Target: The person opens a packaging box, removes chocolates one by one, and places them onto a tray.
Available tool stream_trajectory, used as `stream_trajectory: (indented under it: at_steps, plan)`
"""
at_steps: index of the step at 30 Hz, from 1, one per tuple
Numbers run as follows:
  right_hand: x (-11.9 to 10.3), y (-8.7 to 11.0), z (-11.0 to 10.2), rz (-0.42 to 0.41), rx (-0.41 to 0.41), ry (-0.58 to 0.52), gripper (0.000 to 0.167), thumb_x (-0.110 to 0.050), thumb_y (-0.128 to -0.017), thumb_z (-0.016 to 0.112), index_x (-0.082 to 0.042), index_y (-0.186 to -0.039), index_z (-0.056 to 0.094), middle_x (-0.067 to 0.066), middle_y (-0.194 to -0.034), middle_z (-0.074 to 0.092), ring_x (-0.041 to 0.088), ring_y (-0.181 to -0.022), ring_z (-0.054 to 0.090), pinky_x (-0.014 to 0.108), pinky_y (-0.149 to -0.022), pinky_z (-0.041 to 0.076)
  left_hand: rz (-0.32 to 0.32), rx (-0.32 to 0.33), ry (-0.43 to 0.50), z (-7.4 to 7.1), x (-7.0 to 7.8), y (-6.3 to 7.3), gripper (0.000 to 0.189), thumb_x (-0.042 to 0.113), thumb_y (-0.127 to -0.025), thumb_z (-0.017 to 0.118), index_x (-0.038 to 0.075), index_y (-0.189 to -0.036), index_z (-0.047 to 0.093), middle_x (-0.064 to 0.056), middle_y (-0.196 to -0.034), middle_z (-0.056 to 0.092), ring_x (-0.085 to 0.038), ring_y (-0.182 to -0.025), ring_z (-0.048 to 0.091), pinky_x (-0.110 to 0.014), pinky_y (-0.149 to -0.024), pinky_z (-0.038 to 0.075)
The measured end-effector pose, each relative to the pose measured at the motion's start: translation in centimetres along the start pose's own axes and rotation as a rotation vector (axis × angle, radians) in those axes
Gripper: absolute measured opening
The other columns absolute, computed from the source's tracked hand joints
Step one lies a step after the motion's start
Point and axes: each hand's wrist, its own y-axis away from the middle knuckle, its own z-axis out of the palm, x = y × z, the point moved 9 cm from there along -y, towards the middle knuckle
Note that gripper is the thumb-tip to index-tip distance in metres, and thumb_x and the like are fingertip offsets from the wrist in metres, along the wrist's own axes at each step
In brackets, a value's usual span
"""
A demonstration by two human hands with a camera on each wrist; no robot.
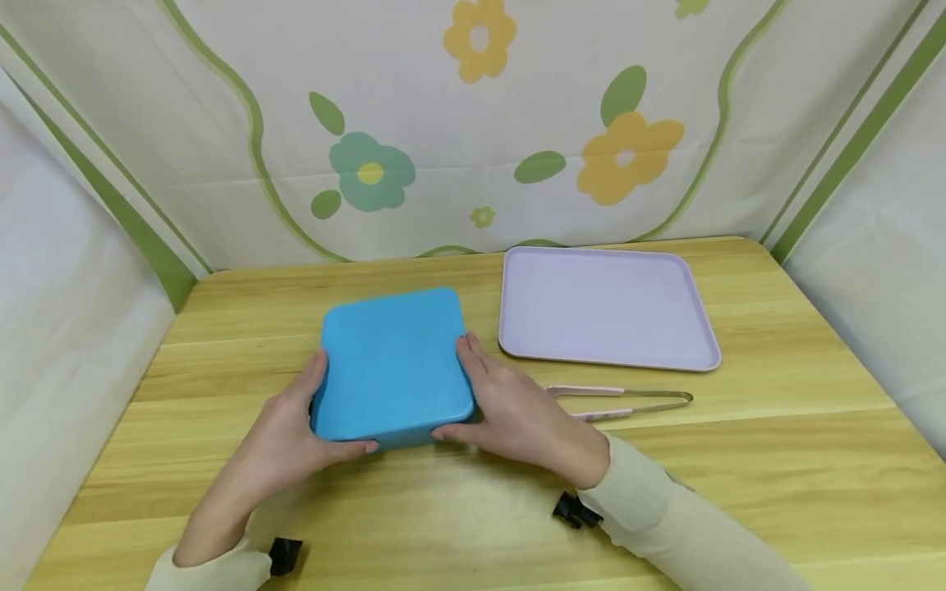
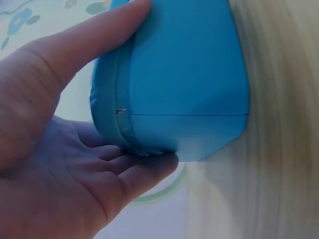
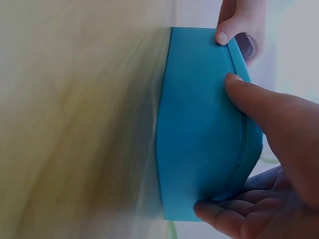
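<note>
While hands (image 1: 284, 433) (image 1: 517, 410) grip it, blue box (image 1: 392, 365), lidded, round-cornered.

Count, clock positions taken from the centre of the head view. Blue box (image 1: 395, 365): 1, at 8 o'clock. Tray (image 1: 606, 308): 1, at 3. Tongs (image 1: 591, 391): 1 pair, at 4. Hands: 2; left hand (image 1: 284, 431) at 8, right hand (image 1: 513, 410) at 5. Sleeves (image 1: 665, 513): 2, at 7 and 5. Black wrist pieces (image 1: 284, 556): 2, at 7 and 5. Table (image 1: 443, 525): 1. Printed whole flowers: 4; two orange flowers (image 1: 479, 66) at 12 and 2, one teal flower (image 1: 392, 172) between 10 and 11, one small green flower (image 1: 483, 225) at 12. Whole printed leaves (image 1: 327, 112): 4, two between 10 and 11, two near 1.
</note>
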Motion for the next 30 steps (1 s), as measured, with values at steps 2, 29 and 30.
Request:
stream_trajectory:
  at_steps: [2,29,30]
  plan:
    - [-0.2,0.1,-0.1,0.0,0.002,0.023,0.118,-0.056,-0.087,0.087,0.006,-0.167,0.026,0.035,-0.17,0.031,0.045,-0.148,0.053,0.049,-0.111,0.057,0.007,-0.003,-0.007,0.0,0.1,0.1,0.148,0.047,-0.07,0.102,-0.007,-0.17,0.007,-0.038,-0.171,0.025,-0.058,-0.152,0.039,-0.072,-0.115,0.045]
    - [0.0,-0.1,-2.9,-0.035,0.048,-0.085,0.108,-0.054,-0.081,0.092,0.003,-0.16,0.046,0.023,-0.161,0.053,0.034,-0.145,0.058,0.046,-0.113,0.057,-0.057,-0.04,0.066,-1.8,-1.0,0.3,0.132,0.058,-0.079,0.093,0.011,-0.173,0.014,-0.025,-0.174,0.031,-0.049,-0.153,0.045,-0.062,-0.114,0.05]
    - [0.0,-0.3,-3.1,-0.038,0.048,-0.108,0.106,-0.053,-0.082,0.092,0.003,-0.159,0.047,0.022,-0.16,0.054,0.032,-0.145,0.059,0.046,-0.113,0.057,-0.068,-0.041,0.074,-1.9,-1.1,0.3,0.13,0.058,-0.08,0.092,0.015,-0.174,0.013,-0.024,-0.175,0.03,-0.049,-0.154,0.043,-0.064,-0.115,0.048]
